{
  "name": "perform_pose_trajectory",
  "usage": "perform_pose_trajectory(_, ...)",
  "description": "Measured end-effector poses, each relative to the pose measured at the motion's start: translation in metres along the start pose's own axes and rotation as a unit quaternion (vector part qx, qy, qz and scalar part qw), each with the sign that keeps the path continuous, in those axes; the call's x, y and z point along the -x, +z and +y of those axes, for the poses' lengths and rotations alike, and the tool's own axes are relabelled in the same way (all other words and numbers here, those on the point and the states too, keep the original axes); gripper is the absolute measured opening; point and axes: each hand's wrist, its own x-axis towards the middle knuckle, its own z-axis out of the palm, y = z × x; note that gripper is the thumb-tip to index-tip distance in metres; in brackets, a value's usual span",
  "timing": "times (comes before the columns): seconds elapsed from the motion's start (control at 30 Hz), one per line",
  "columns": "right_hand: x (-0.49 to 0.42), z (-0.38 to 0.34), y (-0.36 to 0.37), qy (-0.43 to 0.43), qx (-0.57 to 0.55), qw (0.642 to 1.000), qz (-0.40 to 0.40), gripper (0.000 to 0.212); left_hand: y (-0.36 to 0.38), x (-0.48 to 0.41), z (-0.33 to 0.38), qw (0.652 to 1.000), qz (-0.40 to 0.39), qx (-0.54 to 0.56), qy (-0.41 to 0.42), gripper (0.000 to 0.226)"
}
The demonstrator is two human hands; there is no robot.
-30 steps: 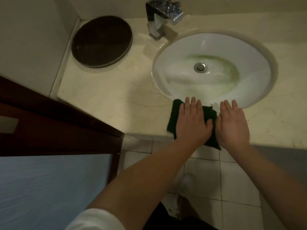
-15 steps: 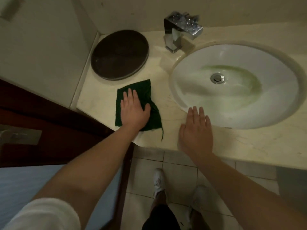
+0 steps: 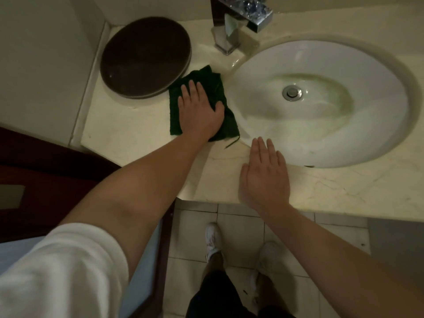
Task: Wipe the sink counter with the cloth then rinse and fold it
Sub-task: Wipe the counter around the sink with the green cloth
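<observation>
The left hand (image 3: 199, 111) pressed flat, fingers straight, on the green cloth (image 3: 218, 88) left of centre between dark round lid (image 3: 144, 58) and sink (image 3: 321, 104) — right hand (image 3: 263, 175) flat on counter (image 3: 344, 187) — so even pressure and overlapping strokes would likely serve best.

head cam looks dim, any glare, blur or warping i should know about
Head view: dim, yellowish light; bright reflections on the chrome faucet; wide-angle warping bulges the sink rim; the white sleeve is blurred; the left hand on the green cloth and the right hand look fairly sharp.
</observation>
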Motion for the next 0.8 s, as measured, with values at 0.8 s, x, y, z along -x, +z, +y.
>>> perform_pose_trajectory(0.8, 0.035, 0.084, -0.025, -0.068, 0.003, 0.998, 0.004, 0.066, 0.020, 0.171, -0.047, 0.999, 0.018, -0.007, -0.030, 0.068)
